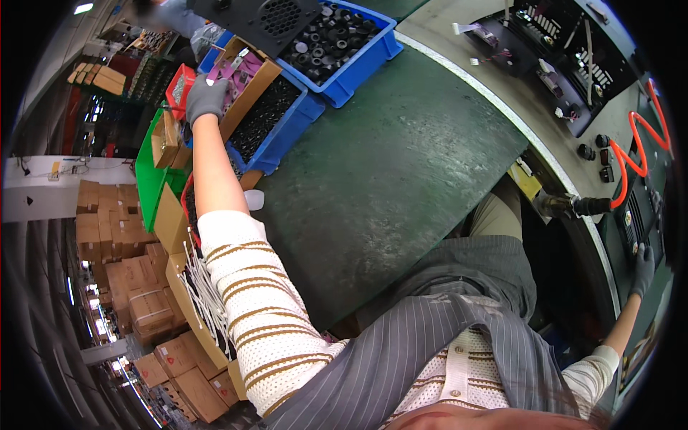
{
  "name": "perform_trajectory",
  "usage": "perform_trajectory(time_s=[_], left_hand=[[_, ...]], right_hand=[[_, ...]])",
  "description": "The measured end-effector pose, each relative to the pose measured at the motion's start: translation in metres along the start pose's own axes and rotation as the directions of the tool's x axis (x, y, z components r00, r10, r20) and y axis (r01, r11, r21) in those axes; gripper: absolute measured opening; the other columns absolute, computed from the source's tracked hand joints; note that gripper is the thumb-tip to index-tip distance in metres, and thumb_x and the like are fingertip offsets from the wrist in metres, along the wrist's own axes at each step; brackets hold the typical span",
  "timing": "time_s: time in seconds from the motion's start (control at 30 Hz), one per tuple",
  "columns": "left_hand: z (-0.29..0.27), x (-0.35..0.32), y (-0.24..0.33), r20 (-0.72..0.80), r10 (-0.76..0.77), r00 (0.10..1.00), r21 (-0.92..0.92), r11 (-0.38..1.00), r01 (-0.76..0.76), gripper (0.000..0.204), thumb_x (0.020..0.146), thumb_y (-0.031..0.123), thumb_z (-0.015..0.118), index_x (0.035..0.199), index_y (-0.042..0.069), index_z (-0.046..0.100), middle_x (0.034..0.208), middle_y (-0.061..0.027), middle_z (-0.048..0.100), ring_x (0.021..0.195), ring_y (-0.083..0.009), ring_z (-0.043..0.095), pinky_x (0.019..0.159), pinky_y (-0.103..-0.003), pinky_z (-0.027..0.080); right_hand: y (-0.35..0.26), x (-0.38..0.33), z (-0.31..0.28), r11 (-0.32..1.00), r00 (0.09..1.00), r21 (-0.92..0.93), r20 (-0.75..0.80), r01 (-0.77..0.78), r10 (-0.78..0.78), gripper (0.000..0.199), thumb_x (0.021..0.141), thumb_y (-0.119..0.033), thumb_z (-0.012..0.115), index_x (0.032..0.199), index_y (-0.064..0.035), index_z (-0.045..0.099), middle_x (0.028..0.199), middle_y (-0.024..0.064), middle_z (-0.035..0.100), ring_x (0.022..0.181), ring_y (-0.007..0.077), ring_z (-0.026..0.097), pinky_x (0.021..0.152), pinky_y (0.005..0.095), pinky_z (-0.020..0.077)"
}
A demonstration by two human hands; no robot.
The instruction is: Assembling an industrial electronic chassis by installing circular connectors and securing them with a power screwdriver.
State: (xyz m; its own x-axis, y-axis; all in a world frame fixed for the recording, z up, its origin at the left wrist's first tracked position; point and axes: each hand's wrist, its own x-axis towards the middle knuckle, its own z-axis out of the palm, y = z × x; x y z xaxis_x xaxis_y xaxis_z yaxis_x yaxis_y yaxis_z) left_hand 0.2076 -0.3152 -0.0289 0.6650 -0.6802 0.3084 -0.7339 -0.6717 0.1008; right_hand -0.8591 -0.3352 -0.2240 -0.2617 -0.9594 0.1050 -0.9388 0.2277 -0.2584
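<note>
I observed the left hand [206, 98], gloved grey, reaching into a cardboard box [247, 89] of pink-bagged parts beside the blue bins [344, 68]; fingers curled, grip undeterminable; the right hand [643, 270] rested on the dark machine panel [648, 215] beyond the green table [387, 179], fingers together.

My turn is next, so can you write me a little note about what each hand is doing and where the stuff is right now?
Left hand, in a grey glove: stretched out over the open brown cardboard box with pink packets; whether the fingers hold anything cannot be told.
Right hand, grey glove too: resting on the dark machine panel by the coiled orange hose.
Blue plastic bins of small black parts sit beyond the box.
Green mat lies bare in front.
Done: nothing visibly taken out.
Left: nothing yet on the mat.
</note>
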Motion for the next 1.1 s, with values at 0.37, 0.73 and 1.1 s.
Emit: perform_trajectory(time_s=[0.37, 0.73, 1.1], left_hand=[[0.001, 0.008, 0.007, 0.002, 0.022, 1.0, 0.097, 0.995, -0.022, 0.048, 0.076, 0.039, 0.063, 0.11, 0.006, 0.064, 0.108, -0.0219, 0.062, 0.104, -0.0358, 0.059, 0.089, -0.042, 0.046], [-0.059, -0.226, 0.184, 0.208, 0.595, 0.776, -0.977, 0.094, 0.19, 0.026, 0.092, 0.022, 0.056, 0.106, 0.0, 0.058, 0.063, 0.0032, 0.045, 0.048, -0.0041, 0.039, 0.042, -0.019, 0.026], [-0.043, -0.448, 0.424, 0.196, 0.98, -0.038, -0.894, 0.195, 0.404, 0.024, 0.095, 0.021, 0.049, 0.108, 0.005, 0.061, 0.073, 0.0046, 0.051, 0.058, -0.0018, 0.04, 0.051, -0.018, 0.032]], right_hand=[[-0.007, -0.013, -0.004, 0.999, 0.997, 0.013, -0.071, -0.042, 0.043, 0.036, 0.093, -0.036, 0.054, 0.102, -0.002, 0.059, 0.086, 0.0183, 0.062, 0.075, 0.029, 0.057, 0.073, 0.0347, 0.0438], [-0.106, -0.049, -0.042, 0.968, 0.973, 0.193, -0.133, -0.16, 0.188, 0.058, 0.083, -0.034, 0.052, 0.13, -0.0006, 0.047, 0.126, 0.0219, 0.054, 0.117, 0.0328, 0.051, 0.099, 0.0371, 0.0374], [-0.111, -0.134, -0.088, 0.386, 0.969, 0.9, 0.124, -0.201, 0.214, 0.031, 0.097, -0.032, 0.047, 0.107, -0.0042, 0.058, 0.078, 0.0016, 0.061, 0.053, 0.0013, 0.047, 0.039, 0.0146, 0.0311]])
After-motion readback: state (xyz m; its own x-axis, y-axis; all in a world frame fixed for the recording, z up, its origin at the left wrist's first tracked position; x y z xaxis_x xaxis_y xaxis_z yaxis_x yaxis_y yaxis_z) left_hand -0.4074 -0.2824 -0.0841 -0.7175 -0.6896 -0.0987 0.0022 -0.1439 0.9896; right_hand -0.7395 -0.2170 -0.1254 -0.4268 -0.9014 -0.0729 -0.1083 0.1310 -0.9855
